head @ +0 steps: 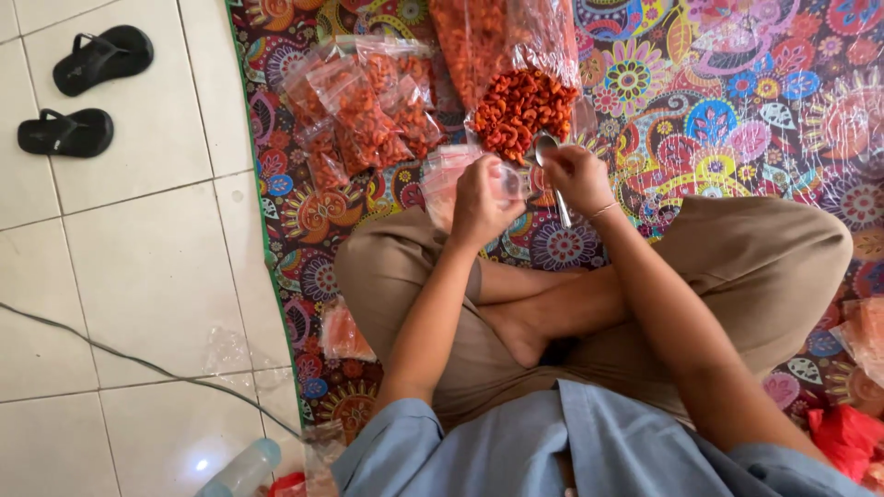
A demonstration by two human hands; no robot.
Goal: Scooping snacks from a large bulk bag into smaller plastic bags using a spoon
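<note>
Person's sitting cross-legged on a loud paisley mat (737, 101), and both hands are up front over the knees. The left hand (482, 201) is curled closed around a small clear plastic bag (509, 179), pinching it at the top so the mouth faces the other hand. The right hand (575, 175) is closed around a metal spoon (551, 166), with the bowl poking out just above the knuckles and the handle running down past the wrist. The two hands are nearly touching, bag and spoon right between them. Just beyond the right hand's fingertips sits a big open clear bag of orange-red curly snacks (522, 106), the pile almost up against the spoon's bowl. Out past the left hand and a bit to its outer side is a heap of small filled packets (364, 110) of the same snack. Under the left hand there's a stack of what I think are empty little bags (447, 179), hard to tell through the glare. Way off to the left hand's side, on the white tile floor (138, 239), is a pair of black sandals (83, 92), and a cable (138, 364) runs across the tiles nearer the body.
</note>
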